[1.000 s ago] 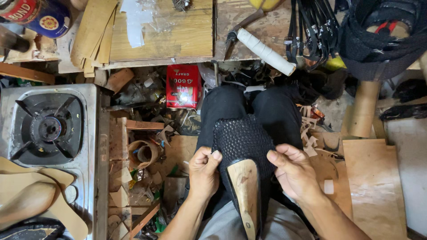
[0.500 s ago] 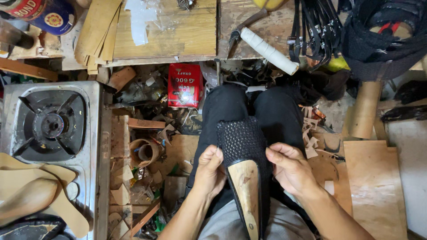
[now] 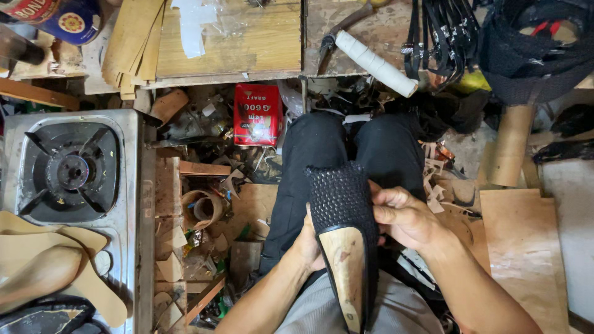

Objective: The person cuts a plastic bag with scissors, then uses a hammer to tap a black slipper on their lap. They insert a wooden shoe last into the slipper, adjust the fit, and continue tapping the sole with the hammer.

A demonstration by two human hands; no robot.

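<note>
— Hands? 
— I see the left hand (image 3: 307,242) and right hand (image 3: 405,218) both clamped on the black woven shoe upper (image 3: 341,199), over the lap.
— Surroundings? 
— Scrap-littered floor (image 3: 241,204); gas stove (image 3: 71,167) left, wooden bench (image 3: 235,43) ahead.

Both forearms come up from bottom of frame over the lap, left hand (image 3: 307,242) mostly hidden, fingers curled in a grip from the left, right hand (image 3: 405,218) closed from the right, thumb and fingers bent inward, hands close together.
</note>
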